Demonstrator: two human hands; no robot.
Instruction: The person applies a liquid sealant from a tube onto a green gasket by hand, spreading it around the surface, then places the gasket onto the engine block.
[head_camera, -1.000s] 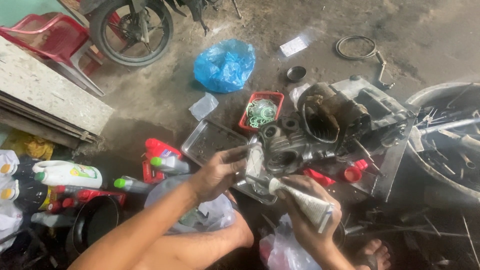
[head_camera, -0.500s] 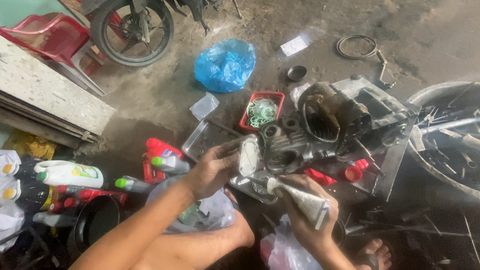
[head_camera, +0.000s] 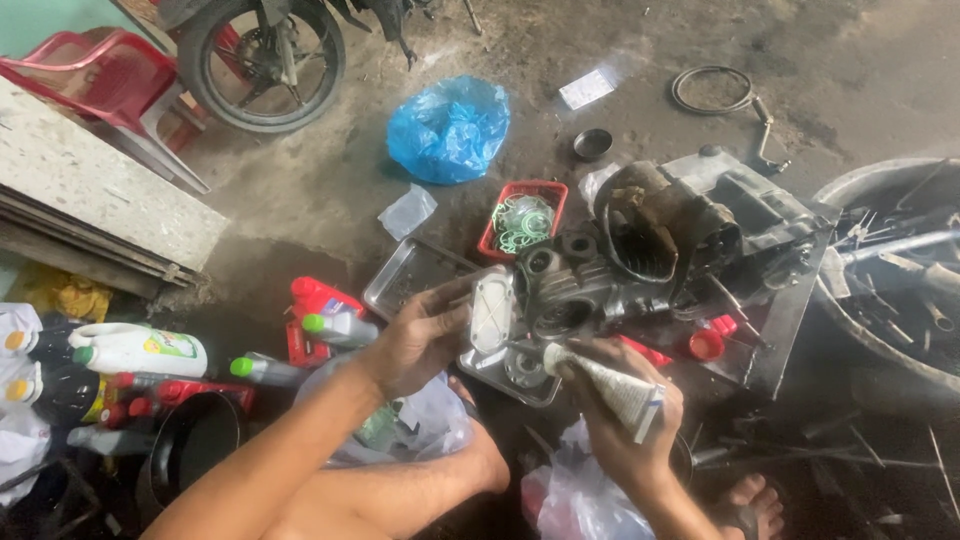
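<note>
From the head camera, the left hand (head_camera: 425, 335) grips a small pale rounded-rectangular metal engine cover (head_camera: 493, 312), holding it upright just in front of the grey motorcycle engine block (head_camera: 690, 235) on the concrete floor. The right hand (head_camera: 625, 430) is closed around a white squeeze tube (head_camera: 610, 385), its nozzle aimed at the cover's edge. Beneath sits a shallow steel tray (head_camera: 400, 280); behind it, a red plastic basket of green rings (head_camera: 522, 220)
</note>
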